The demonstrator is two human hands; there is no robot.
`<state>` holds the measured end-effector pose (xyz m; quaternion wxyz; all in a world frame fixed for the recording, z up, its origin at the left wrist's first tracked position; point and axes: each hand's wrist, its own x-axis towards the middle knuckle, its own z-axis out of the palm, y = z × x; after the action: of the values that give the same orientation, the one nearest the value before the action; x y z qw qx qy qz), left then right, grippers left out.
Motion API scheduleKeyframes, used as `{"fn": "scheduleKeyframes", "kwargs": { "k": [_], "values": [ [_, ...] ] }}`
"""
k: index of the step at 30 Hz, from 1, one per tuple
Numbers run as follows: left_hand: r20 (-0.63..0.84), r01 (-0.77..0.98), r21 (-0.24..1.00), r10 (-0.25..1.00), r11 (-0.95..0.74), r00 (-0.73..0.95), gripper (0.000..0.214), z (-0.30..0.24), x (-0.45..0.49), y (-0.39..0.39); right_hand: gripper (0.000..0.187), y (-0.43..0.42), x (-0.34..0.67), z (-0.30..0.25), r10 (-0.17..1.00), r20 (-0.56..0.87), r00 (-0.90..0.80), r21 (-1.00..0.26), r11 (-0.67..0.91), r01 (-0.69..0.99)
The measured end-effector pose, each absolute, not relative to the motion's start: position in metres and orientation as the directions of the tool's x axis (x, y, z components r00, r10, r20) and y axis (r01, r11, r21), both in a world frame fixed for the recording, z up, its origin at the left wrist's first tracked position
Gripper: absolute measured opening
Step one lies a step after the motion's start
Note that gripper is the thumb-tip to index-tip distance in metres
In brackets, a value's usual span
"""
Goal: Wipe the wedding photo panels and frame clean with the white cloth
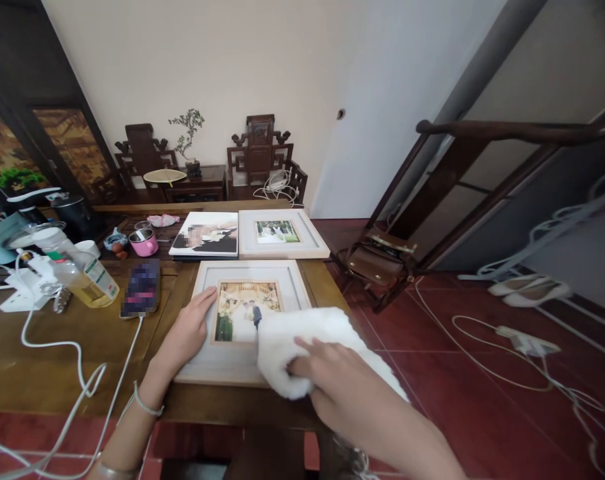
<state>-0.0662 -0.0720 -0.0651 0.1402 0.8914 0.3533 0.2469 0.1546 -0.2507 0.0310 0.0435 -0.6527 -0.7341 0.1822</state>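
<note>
A light wooden picture frame [195,363] with a wedding photo [245,310] in it lies flat near the table's front edge. My left hand [190,330] rests on the frame's left border, its fingers stretched out towards the photo. My right hand [327,373] grips a fluffy white cloth [310,327] and presses it over the frame's lower right part. The cloth covers that corner and a bit of the photo, and its end hangs past the table's right side.
Behind lie a second picture frame [312,233] and a photo panel [202,248]. To the left are a phone [140,287] on a charging cable, a bottle of yellowish liquid [95,283], a pink cup [143,244] and a white power strip [27,287]. A wooden chair [382,267] holds a brown bag.
</note>
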Motion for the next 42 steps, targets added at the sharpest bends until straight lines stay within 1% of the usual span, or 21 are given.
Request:
{"fn": "scheduleKeyframes", "kwargs": {
  "k": [3, 6, 9, 11, 14, 16, 18, 20, 22, 24, 27, 30, 33, 34, 35, 36, 39, 42],
  "values": [
    [0.350, 0.540, 0.424, 0.682, -0.727, 0.642, 0.063, -0.065, -0.067, -0.071, 0.051, -0.220, 0.164, 0.014, 0.992, -0.060, -0.111, -0.310, 0.087, 0.947],
    [0.352, 0.522, 0.433, 0.671, -0.735, 0.653, 0.065, -0.066, -0.068, -0.070, 0.050, -0.183, 0.178, 0.000, 0.997, 0.049, -0.052, -0.295, 0.064, 0.953],
    [0.360, 0.517, 0.441, 0.672, -0.734, 0.647, 0.066, -0.066, -0.068, -0.070, 0.050, -0.152, 0.191, -0.008, 0.991, 0.134, -0.018, -0.240, 0.051, 0.969],
    [0.373, 0.518, 0.447, 0.678, -0.729, 0.633, 0.066, -0.067, -0.068, -0.070, 0.049, -0.142, 0.194, -0.010, 0.987, 0.158, -0.018, -0.190, 0.048, 0.981],
    [0.389, 0.517, 0.467, 0.692, -0.717, 0.608, 0.065, -0.069, -0.067, -0.070, 0.048, -0.151, 0.186, -0.005, 0.991, 0.111, -0.071, -0.126, 0.085, 0.988],
    [0.392, 0.518, 0.476, 0.699, -0.711, 0.599, 0.064, -0.069, -0.066, -0.070, 0.047, -0.175, 0.174, 0.005, 0.993, 0.012, -0.119, -0.127, 0.119, 0.985],
    [0.388, 0.521, 0.478, 0.702, -0.707, 0.597, 0.062, -0.069, -0.065, -0.071, 0.045, -0.207, 0.160, 0.019, 0.980, -0.113, -0.163, -0.179, 0.141, 0.974],
    [0.381, 0.525, 0.479, 0.706, -0.703, 0.597, 0.061, -0.069, -0.065, -0.071, 0.042, -0.239, 0.147, 0.032, 0.942, -0.222, -0.252, -0.272, 0.188, 0.944],
    [0.370, 0.526, 0.483, 0.708, -0.700, 0.601, 0.061, -0.068, -0.065, -0.071, 0.040, -0.263, 0.139, 0.042, 0.912, -0.234, -0.336, -0.349, 0.244, 0.905],
    [0.362, 0.523, 0.484, 0.705, -0.702, 0.610, 0.062, -0.068, -0.066, -0.070, 0.042, -0.272, 0.135, 0.043, 0.907, -0.198, -0.372, -0.399, 0.272, 0.876],
    [0.365, 0.513, 0.471, 0.688, -0.717, 0.627, 0.062, -0.068, -0.067, -0.070, 0.049, -0.254, 0.141, 0.031, 0.930, -0.160, -0.331, -0.414, 0.241, 0.878],
    [0.369, 0.501, 0.463, 0.673, -0.731, 0.641, 0.065, -0.067, -0.068, -0.070, 0.057, -0.212, 0.159, 0.012, 0.965, -0.072, -0.254, -0.326, 0.218, 0.920],
    [0.370, 0.501, 0.459, 0.671, -0.734, 0.643, 0.067, -0.066, -0.068, -0.070, 0.058, -0.165, 0.185, 0.001, 0.984, 0.147, -0.104, -0.155, 0.127, 0.980],
    [0.369, 0.505, 0.459, 0.674, -0.731, 0.640, 0.067, -0.066, -0.068, -0.070, 0.058, -0.151, 0.192, -0.001, 0.975, 0.211, -0.070, -0.104, 0.093, 0.990],
    [0.367, 0.510, 0.459, 0.678, -0.728, 0.637, 0.066, -0.065, -0.067, -0.071, 0.058, -0.139, 0.198, -0.003, 0.968, 0.244, -0.066, -0.061, 0.083, 0.995],
    [0.366, 0.514, 0.461, 0.682, -0.724, 0.633, 0.065, -0.065, -0.067, -0.071, 0.058, -0.130, 0.201, -0.005, 0.966, 0.241, -0.092, -0.024, 0.101, 0.995],
    [0.379, 0.513, 0.472, 0.690, -0.717, 0.617, 0.063, -0.066, -0.067, -0.070, 0.055, -0.122, 0.197, -0.009, 0.974, 0.122, -0.191, 0.039, 0.188, 0.981],
    [0.397, 0.497, 0.488, 0.689, -0.718, 0.606, 0.063, -0.069, -0.066, -0.069, 0.048, -0.145, 0.176, -0.006, 0.981, 0.032, -0.192, 0.051, 0.190, 0.980]
  ]
}}
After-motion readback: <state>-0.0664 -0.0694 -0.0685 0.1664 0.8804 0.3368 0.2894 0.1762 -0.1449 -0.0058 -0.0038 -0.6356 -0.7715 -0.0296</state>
